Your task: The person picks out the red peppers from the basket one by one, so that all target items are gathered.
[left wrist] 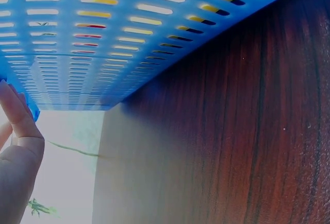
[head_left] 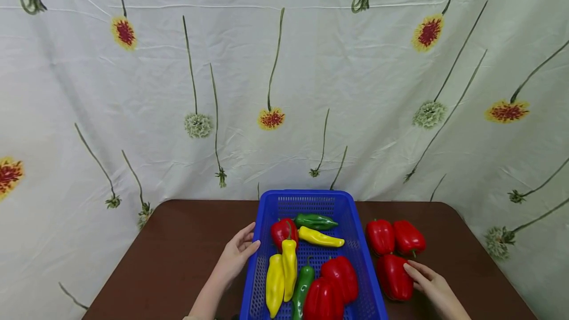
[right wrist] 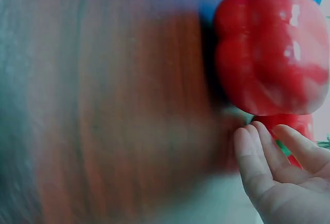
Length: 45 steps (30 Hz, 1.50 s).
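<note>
In the head view, the left hand [head_left: 234,257], fingers loosely extended, touches the side of the basket [head_left: 306,193]. The right hand [head_left: 431,283] reaches the nearest red pepper [head_left: 393,276], one of three on the bench [head_left: 178,260]. The basket holds three red peppers [head_left: 323,301], three yellow peppers [head_left: 275,283], two green peppers [head_left: 303,290]. Grasping seems in hand; it calls for curling round the pepper.

Left wrist: fingertips meet the rim.

Right wrist: fingers spread, not closed.

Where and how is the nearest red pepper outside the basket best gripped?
Probably across its broad middle, the right hand coming from the right: the red pepper is rounded, its right side is accessible, two more peppers lie beyond it, and the blue basket stands close on its left.
</note>
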Motion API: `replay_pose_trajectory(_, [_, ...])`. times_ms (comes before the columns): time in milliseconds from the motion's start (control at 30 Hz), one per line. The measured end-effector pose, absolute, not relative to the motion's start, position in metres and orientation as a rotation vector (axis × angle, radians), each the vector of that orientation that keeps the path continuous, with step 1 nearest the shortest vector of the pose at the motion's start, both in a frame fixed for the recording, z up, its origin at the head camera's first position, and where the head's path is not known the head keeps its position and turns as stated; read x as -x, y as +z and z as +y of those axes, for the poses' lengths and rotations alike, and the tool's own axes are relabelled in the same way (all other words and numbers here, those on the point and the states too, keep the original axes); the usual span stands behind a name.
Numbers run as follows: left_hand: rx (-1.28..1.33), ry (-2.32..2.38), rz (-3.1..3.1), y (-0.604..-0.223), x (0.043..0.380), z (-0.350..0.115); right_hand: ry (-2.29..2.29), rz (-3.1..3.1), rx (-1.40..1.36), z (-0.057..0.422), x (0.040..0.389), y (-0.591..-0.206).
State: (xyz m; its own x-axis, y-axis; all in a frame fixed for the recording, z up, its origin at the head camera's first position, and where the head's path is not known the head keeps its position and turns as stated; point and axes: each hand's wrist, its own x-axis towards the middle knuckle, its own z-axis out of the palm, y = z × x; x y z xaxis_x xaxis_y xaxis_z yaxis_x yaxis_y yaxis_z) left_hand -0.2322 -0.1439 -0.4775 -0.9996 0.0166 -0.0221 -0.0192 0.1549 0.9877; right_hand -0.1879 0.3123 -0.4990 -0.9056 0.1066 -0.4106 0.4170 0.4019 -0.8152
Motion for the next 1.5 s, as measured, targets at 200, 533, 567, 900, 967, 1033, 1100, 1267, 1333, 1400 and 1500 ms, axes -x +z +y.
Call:
replay_pose_trajectory(200, [-0.005, 2.025, 2.373, -0.481, 0.234, -0.145, -1.445, 2.465, -0.428, 0.312, 0.183, -0.474])
replay_pose_trajectory(533, [-0.009, 2.000, 2.379, -0.479, 0.232, -0.147, -1.466, 2.644, -0.256, 0.287, 0.173, -0.425])
replay_pose_trajectory(567, [-0.011, 1.995, 2.382, -0.479, 0.232, -0.147, -1.472, 2.661, -0.235, 0.283, 0.173, -0.421])
replay_pose_trajectory(900, [-0.021, 1.996, 2.383, -0.479, 0.231, -0.147, -1.625, 2.741, 0.009, 0.245, 0.179, -0.396])
replay_pose_trajectory(967, [-0.025, 1.995, 2.388, -0.479, 0.231, -0.147, -1.630, 2.749, 0.025, 0.238, 0.181, -0.393])
replay_pose_trajectory(1033, [-0.026, 1.992, 2.392, -0.479, 0.231, -0.147, -1.640, 2.741, 0.041, 0.232, 0.183, -0.390])
replay_pose_trajectory(1100, [-0.026, 1.992, 2.392, -0.479, 0.231, -0.147, -1.656, 2.728, 0.060, 0.225, 0.186, -0.387])
replay_pose_trajectory(1267, [-0.020, 1.999, 2.378, -0.479, 0.231, -0.146, -1.681, 2.670, 0.072, 0.210, 0.194, -0.385])
replay_pose_trajectory(1333, [-0.022, 2.004, 2.372, -0.479, 0.231, -0.146, -1.674, 2.663, 0.076, 0.204, 0.197, -0.386])
replay_pose_trajectory(1400, [-0.023, 2.008, 2.366, -0.479, 0.232, -0.145, -1.665, 2.664, 0.084, 0.199, 0.200, -0.387])
replay_pose_trajectory(1500, [-0.026, 2.015, 2.361, -0.478, 0.232, -0.145, -1.657, 2.664, 0.100, 0.190, 0.203, -0.388])
